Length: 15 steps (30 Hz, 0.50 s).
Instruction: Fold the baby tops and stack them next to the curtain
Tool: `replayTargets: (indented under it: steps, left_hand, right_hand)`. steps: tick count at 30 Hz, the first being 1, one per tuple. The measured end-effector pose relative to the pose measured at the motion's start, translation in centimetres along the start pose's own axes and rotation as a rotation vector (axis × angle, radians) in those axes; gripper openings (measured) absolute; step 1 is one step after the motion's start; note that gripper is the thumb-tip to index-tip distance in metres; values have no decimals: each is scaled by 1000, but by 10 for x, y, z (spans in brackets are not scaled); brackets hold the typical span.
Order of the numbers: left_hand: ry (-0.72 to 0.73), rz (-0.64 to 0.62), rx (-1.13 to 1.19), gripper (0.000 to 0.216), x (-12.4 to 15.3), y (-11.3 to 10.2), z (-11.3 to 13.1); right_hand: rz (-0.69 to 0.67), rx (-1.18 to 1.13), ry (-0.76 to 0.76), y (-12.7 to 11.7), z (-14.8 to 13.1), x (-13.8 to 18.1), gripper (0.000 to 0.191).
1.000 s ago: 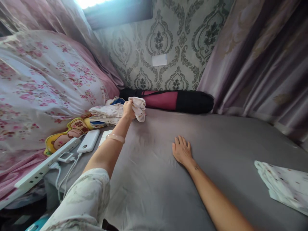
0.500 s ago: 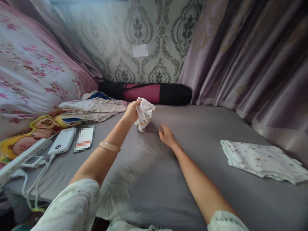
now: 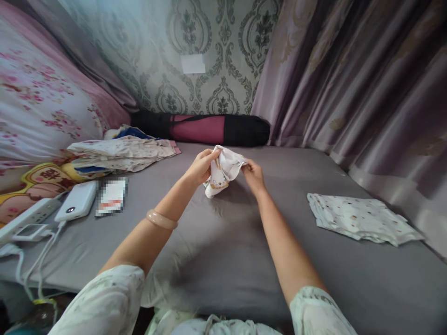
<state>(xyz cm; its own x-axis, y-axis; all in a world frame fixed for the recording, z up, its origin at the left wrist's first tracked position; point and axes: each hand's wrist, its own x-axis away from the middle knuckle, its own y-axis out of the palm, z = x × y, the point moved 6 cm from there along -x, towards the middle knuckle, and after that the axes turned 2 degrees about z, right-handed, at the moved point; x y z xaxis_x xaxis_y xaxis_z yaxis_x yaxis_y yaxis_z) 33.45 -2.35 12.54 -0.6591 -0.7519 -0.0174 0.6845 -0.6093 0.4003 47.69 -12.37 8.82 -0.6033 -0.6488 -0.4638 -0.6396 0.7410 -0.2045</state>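
A small white printed garment point(image 3: 223, 171) hangs crumpled just above the grey bed sheet point(image 3: 223, 246). My left hand point(image 3: 199, 166) grips its left edge, fingers closed on the cloth. My right hand point(image 3: 253, 174) pinches its right edge. A pale bangle point(image 3: 161, 219) sits on my left wrist. A folded white spotted cloth point(image 3: 361, 217) lies flat on the sheet to the right of my hands.
A pile of printed clothes point(image 3: 122, 152) lies at the left by the floral quilt point(image 3: 42, 107). A white power bank point(image 3: 76, 207), a power strip point(image 3: 24, 219) and cables are at the left edge. A black and maroon roll bag point(image 3: 202, 129) lies against the wall. Curtains hang on the right.
My left hand pulled the small garment off the pile and toward the middle of the bed. My right hand rose from the sheet and took hold of its other edge.
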Motion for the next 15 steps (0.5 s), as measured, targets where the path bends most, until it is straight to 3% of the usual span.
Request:
replayTargets:
  steps: [3, 7, 10, 15]
  left_hand:
    - [2, -31, -48, 38, -1, -3, -4]
    - [-1, -87, -84, 39, 0, 1, -11]
    - [16, -128, -82, 39, 2, 10, -13]
    - [-5, -167, -41, 35, 7, 27, -19]
  right_hand:
    - [158, -38, -23, -31, -13, -9, 33]
    - [277, 149, -146, -61, -50, -8, 25]
    - [294, 283, -260, -72, -85, 1, 28]
    - [224, 499, -327, -76, -126, 18, 26]
